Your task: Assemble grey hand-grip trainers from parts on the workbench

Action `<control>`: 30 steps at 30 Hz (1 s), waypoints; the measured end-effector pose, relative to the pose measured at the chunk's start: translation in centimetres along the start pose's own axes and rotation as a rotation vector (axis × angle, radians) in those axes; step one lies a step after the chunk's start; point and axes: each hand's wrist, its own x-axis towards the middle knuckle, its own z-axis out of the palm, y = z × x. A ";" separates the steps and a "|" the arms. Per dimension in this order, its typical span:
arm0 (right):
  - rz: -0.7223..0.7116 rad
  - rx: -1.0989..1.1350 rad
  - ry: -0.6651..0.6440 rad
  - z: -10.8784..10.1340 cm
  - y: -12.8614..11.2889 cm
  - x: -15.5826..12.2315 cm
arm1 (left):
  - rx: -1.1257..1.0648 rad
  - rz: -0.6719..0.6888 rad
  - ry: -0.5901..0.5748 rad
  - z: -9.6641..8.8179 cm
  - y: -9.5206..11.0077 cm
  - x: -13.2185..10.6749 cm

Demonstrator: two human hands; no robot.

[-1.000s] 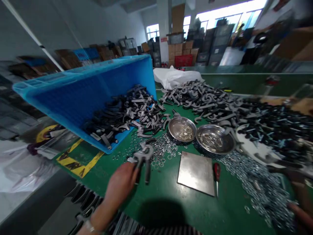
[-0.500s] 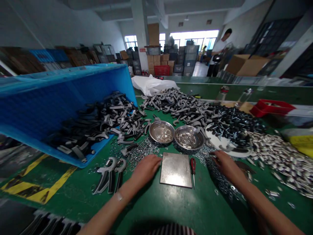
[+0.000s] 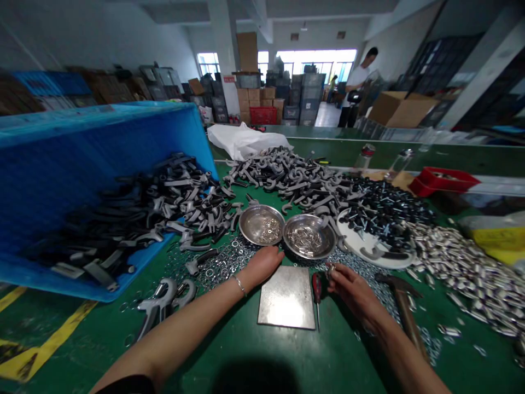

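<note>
My left hand [image 3: 266, 266] is above the top left edge of a square metal plate [image 3: 286, 298], just below two steel bowls. Its fingers are curled and pressed together, hiding whatever they hold. Between the thumb and fingers of my right hand [image 3: 353, 289] is a small shiny metal part [image 3: 330, 270], to the right of the plate. A red-handled screwdriver [image 3: 316, 289] lies between that hand and the plate. Small washers fill the left bowl's [image 3: 245, 223] bottom; the right bowl [image 3: 329, 247] contains small metal pins.
A blue crate [image 3: 200, 137] of grey-black handles lies on its side at left. More handles [image 3: 303, 175] are heaped behind the bowls. At right are a hammer [image 3: 404, 309], a white plate [image 3: 353, 243] with black-headed bolts and piled metal cylinders [image 3: 463, 262]. A person [image 3: 356, 82] stands far back.
My left hand has moved up and right, to the plate's top edge below the bowls. My right hand has come left and down from the washers, with a small metal part now visible in it.
</note>
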 end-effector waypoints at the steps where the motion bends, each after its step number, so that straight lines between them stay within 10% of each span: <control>1: 0.045 0.160 -0.010 0.7 -0.1 -0.4 | -0.001 -0.014 0.001 -0.2 -0.4 -0.4; 4: 0.155 0.530 -0.014 2.5 -0.5 -1.2 | -0.007 -0.081 0.031 -0.8 -1.5 -1.8; 17: 0.205 0.687 -0.198 9.6 -2.0 -4.7 | -0.047 -0.371 0.200 -3.3 -4.6 -8.1; 23: 0.229 0.670 -0.224 12.5 -0.4 -5.9 | -0.058 -0.120 0.090 -1.9 -2.2 -8.0; 30: 0.177 0.604 -0.202 12.2 -2.0 -5.6 | -0.328 -0.251 0.215 -1.4 1.3 -8.4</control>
